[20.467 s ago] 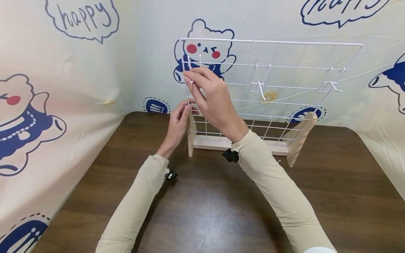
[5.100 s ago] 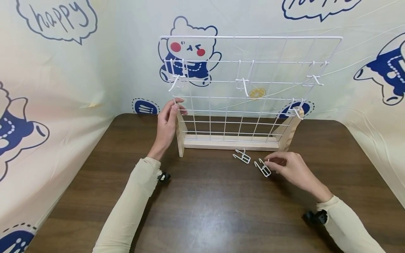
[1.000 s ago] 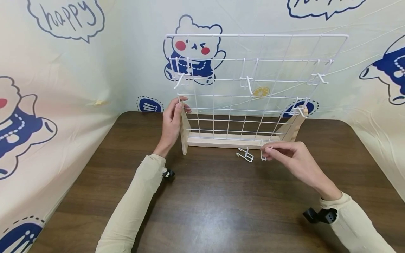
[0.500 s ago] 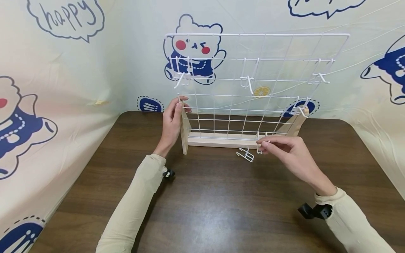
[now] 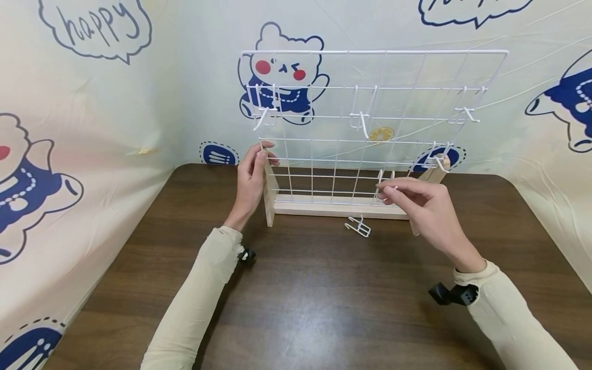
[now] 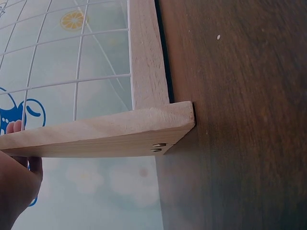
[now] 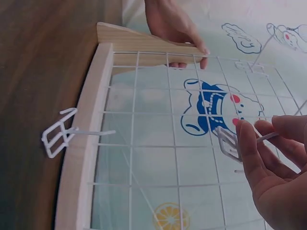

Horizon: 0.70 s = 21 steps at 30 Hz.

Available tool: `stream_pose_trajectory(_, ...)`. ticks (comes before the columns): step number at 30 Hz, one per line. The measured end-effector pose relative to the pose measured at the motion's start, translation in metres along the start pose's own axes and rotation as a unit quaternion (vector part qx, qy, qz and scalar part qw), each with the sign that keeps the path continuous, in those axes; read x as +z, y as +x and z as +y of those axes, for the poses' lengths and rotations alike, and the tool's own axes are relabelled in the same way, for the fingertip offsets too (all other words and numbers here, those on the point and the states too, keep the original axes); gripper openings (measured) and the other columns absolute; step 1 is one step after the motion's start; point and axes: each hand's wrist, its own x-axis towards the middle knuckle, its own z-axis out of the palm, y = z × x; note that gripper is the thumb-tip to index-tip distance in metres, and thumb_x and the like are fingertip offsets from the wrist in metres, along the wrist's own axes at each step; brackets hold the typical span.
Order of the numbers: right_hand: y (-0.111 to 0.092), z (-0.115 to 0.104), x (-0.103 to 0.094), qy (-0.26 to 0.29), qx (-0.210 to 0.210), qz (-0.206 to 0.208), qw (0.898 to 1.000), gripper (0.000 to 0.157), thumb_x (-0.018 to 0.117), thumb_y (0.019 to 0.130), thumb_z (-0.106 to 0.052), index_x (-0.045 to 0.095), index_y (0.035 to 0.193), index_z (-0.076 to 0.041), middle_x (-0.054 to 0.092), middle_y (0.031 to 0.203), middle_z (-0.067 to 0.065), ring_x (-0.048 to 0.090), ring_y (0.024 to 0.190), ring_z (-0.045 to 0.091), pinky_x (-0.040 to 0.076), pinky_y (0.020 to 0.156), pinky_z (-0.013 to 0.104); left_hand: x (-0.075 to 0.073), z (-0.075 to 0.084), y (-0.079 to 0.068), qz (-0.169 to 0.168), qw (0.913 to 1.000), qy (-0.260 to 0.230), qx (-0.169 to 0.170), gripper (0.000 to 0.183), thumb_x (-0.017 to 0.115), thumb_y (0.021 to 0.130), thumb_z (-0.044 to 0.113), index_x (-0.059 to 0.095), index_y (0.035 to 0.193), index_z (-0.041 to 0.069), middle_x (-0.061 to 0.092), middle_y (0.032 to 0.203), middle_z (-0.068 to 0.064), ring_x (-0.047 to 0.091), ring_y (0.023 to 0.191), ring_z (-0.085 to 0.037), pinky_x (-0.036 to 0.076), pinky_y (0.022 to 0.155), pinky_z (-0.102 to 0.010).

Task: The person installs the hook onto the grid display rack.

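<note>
A white wire grid (image 5: 402,52) stands upright on a pale wooden base (image 5: 324,206). My left hand (image 5: 251,177) grips the top of its left wooden side support (image 5: 270,203), fingers behind and thumb in front. In the left wrist view, that support (image 6: 105,132) hides part of the hand. My right hand (image 5: 432,213) pinches a white wire hook (image 5: 380,177) by its prong, in front of the grid's lower right. The right wrist view shows the hook's frame (image 7: 229,143) beyond the fingertips. Another hook (image 5: 359,226) lies loose on the table, just before the base.
Hooks hang from the grid at upper left (image 5: 263,115), upper middle (image 5: 363,123), upper right (image 5: 468,114) and lower right (image 5: 439,162). A dark wooden table (image 5: 296,298) bears the rack. Behind it hangs a printed cloth (image 5: 199,77).
Since about five seconds ago, my right hand has lifted a hook off the table and raised it to the grid's lower part. My left hand keeps its hold. Earlier still, fewer hooks hung there.
</note>
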Motion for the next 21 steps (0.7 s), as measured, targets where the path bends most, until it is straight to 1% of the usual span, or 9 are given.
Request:
stream_pose_trajectory(3,0.006,-0.001,0.002,0.012,-0.01,0.012,1.0,0.02,0.064,0.095,0.001,0.072,0.112,0.003,0.071,0.107,0.019,0.072,0.091,0.02,0.055,0.084,0.022,0.0,0.003,0.0,-0.001,1.0,-0.001,0.001,0.029,0.038,0.107,0.005,0.055,0.126,-0.009,0.06,0.101,-0.034,0.062,0.093,-0.041,0.049,0.096,-0.048)
stream_pose_trajectory(7,0.014,-0.001,0.004,0.018,-0.025,0.029,0.999,0.019,0.064,0.095,0.001,0.072,0.112,0.004,0.071,0.104,0.023,0.073,0.091,0.021,0.055,0.085,0.022,0.004,0.019,-0.001,-0.004,1.0,0.002,0.003,0.029,0.037,0.106,0.003,0.053,0.124,-0.014,0.057,0.1,-0.038,0.064,0.091,-0.024,0.048,0.095,-0.052)
stream_pose_trajectory(9,0.017,-0.002,0.004,0.015,-0.033,0.035,0.999,0.019,0.064,0.095,0.001,0.072,0.112,0.003,0.071,0.102,0.023,0.073,0.091,0.021,0.055,0.084,0.022,0.005,0.026,-0.002,-0.003,1.0,0.003,0.001,0.029,0.037,0.106,0.002,0.052,0.123,-0.016,0.056,0.1,-0.039,0.065,0.091,-0.021,0.048,0.095,-0.052)
stream_pose_trajectory(12,0.022,-0.002,0.005,0.017,-0.045,0.04,0.998,0.019,0.063,0.094,0.003,0.072,0.111,0.004,0.071,0.102,0.022,0.073,0.091,0.021,0.056,0.084,0.023,0.006,0.03,-0.002,-0.005,1.0,0.003,-0.001,0.029,0.037,0.106,0.002,0.051,0.123,-0.017,0.056,0.1,-0.039,0.065,0.091,-0.022,0.048,0.095,-0.054)
stream_pose_trajectory(14,0.025,-0.002,0.006,0.016,-0.054,0.043,0.997,0.019,0.063,0.094,0.004,0.072,0.11,0.006,0.071,0.102,0.021,0.072,0.09,0.018,0.056,0.082,0.022,0.006,0.031,-0.002,-0.006,1.0,-0.001,-0.002,0.029,0.038,0.106,0.002,0.051,0.124,-0.018,0.056,0.1,-0.04,0.064,0.092,-0.023,0.048,0.095,-0.055)
stream_pose_trajectory(19,0.033,-0.009,0.008,0.01,-0.079,0.058,0.995,0.017,0.062,0.093,0.008,0.071,0.107,0.01,0.072,0.098,0.02,0.071,0.086,0.017,0.055,0.08,0.019,0.006,0.022,-0.001,0.001,0.9999,-0.011,-0.006,0.03,0.039,0.106,0.005,0.052,0.124,-0.015,0.056,0.101,-0.038,0.065,0.092,-0.023,0.051,0.094,-0.046)
stream_pose_trajectory(21,0.035,-0.016,0.01,0.001,-0.089,0.064,0.994,0.017,0.061,0.093,0.009,0.071,0.106,0.011,0.071,0.097,0.022,0.071,0.085,0.017,0.055,0.08,0.019,0.006,0.022,-0.001,0.001,0.9999,-0.011,-0.004,0.03,0.039,0.106,0.004,0.052,0.124,-0.015,0.056,0.1,-0.038,0.065,0.092,-0.027,0.051,0.094,-0.047)
